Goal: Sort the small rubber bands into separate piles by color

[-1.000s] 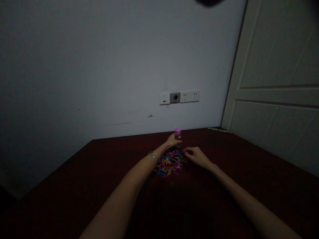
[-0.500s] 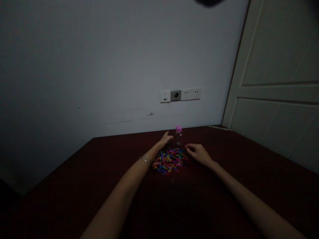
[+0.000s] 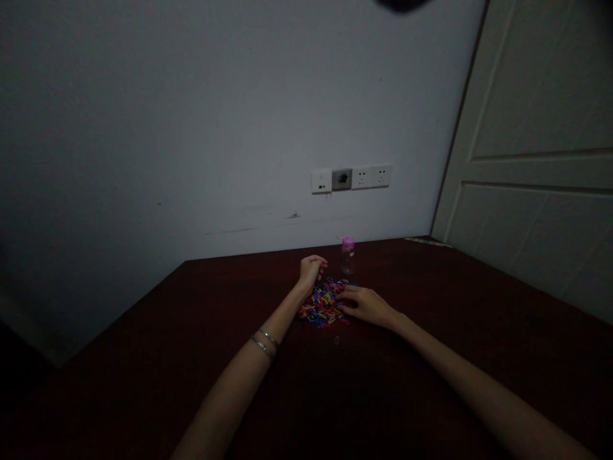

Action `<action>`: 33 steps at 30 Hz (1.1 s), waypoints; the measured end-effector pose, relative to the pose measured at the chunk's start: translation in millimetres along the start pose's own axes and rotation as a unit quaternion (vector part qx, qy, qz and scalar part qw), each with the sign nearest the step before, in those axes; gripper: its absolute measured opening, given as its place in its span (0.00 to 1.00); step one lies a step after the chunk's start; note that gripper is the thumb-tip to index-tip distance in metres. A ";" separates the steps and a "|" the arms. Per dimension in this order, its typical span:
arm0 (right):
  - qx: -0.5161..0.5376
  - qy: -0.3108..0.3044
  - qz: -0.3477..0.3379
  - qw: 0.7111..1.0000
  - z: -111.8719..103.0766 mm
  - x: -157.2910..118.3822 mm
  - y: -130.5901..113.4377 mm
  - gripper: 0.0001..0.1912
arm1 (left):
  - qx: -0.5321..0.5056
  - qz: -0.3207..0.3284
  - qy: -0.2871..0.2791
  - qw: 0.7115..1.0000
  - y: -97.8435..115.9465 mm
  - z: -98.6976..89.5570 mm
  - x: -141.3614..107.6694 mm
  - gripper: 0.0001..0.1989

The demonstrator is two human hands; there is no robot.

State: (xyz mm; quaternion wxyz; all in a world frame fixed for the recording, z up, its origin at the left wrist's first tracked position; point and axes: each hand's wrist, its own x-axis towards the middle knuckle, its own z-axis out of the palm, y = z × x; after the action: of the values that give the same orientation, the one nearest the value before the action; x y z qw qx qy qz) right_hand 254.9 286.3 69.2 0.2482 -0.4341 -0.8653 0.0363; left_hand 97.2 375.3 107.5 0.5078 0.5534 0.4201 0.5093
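A pile of small loops in many colours (image 3: 322,306), like rubber bands or paper clips, lies on the dark red table (image 3: 230,313). My left hand (image 3: 312,269) is at the pile's far left edge, its fingers curled inward; the palm is hidden. Over the right side of the pile is my right hand (image 3: 368,306), thumb and fingers apart, fingertips among the loops. Just behind the pile stands a clear bottle (image 3: 347,260) with a pink lid (image 3: 348,243). One single loop (image 3: 336,340) lies apart, nearer to me.
A pale wall (image 3: 239,128) with several sockets and switches (image 3: 361,177) rises behind the table. To the right is a panelled door (image 3: 536,147). A thin flat strip (image 3: 428,242) lies at the table's far right edge.
My right hand has moved left onto the pile, and its fingers have spread. My left hand has drawn back slightly from beside the bottle, its fingers curling. The view has shifted a little.
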 end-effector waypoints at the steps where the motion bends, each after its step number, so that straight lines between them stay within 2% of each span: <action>1: -0.001 -0.004 0.001 1.000 1.7 0.5 2.0 0.14 | 0.036 0.010 -0.031 0.999 0.7 -3.3 -4.4 0.08; 4: 0.000 0.005 0.006 1.000 3.9 2.7 8.5 0.14 | 0.113 0.025 -0.154 0.981 3.9 -17.6 -16.7 0.08; 6: 0.004 0.018 0.007 1.000 4.2 4.4 11.5 0.13 | 0.160 0.026 -0.248 0.955 7.2 -29.3 -24.4 0.08; 8: 0.004 0.031 0.010 0.999 5.0 5.9 13.9 0.13 | 0.226 0.025 -0.335 0.914 11.5 -40.8 -30.8 0.09; 10: -0.004 0.044 0.016 0.999 7.3 7.0 17.1 0.12 | 0.304 0.023 -0.396 0.866 15.7 -50.6 -34.8 0.09; 13: -0.020 0.061 0.021 0.998 12.1 8.0 23.5 0.13 | 0.402 0.027 -0.443 0.801 19.3 -60.7 -36.4 0.10; 15: -0.028 0.076 0.022 0.996 14.2 8.1 26.4 0.13 | 0.442 0.040 -0.451 0.775 19.1 -64.6 -36.6 0.11; 17: -0.034 0.096 0.021 0.995 14.0 7.8 25.1 0.14 | 0.467 0.061 -0.442 0.763 17.5 -67.6 -38.1 0.11; 21: -0.029 0.120 -0.010 0.992 8.8 7.5 8.7 0.15 | 0.485 0.104 -0.404 0.768 14.8 -74.1 -47.3 0.12; 24: -0.027 0.096 -0.056 0.993 7.2 8.3 -6.6 0.14 | 0.489 0.169 -0.380 0.767 14.2 -79.5 -57.6 0.12; 27: -0.057 0.056 -0.093 0.992 9.4 9.7 -15.1 0.14 | 0.510 0.244 -0.348 0.748 11.8 -82.9 -68.2 0.14; 30: -0.078 0.051 -0.088 0.992 10.4 10.7 -16.9 0.14 | 0.544 0.284 -0.298 0.731 8.1 -84.4 -78.7 0.16; 33: -0.059 0.080 -0.071 0.992 6.6 10.3 -16.8 0.14 | 0.548 0.307 -0.256 0.735 7.0 -85.3 -90.3 0.16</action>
State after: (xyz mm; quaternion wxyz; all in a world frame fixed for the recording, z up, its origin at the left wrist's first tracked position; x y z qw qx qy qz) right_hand 234.5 284.7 72.2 0.2925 -0.3872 -0.8717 -0.0677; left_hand 0.8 297.1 99.1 0.0213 0.9442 0.2877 0.1588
